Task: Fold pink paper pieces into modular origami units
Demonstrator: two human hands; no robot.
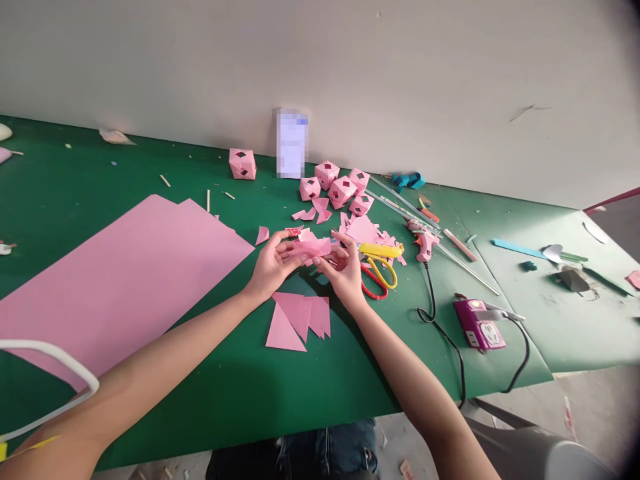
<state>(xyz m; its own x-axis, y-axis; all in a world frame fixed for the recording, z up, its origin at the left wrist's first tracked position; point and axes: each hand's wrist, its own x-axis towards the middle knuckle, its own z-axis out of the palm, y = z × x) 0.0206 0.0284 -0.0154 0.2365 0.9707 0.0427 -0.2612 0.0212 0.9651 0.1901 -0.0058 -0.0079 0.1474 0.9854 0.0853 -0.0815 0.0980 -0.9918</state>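
Pink paper piece [314, 248] is held above the green table [200, 420], its left edge pinched by the left hand's [274, 265] nearly closed fingers, its right apparently gripped by the right hand's [345, 272] curled fingers, near scissors [383, 275].

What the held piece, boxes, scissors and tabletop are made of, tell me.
Held piece: probably thin matt paper, from its slim, bending edges.
Boxes: matt paper or card, with crisp folds.
Scissors: handles probably smooth plastic, bright and moulded-looking.
Tabletop: smooth, perhaps plastic or paint, from its soft sheen.
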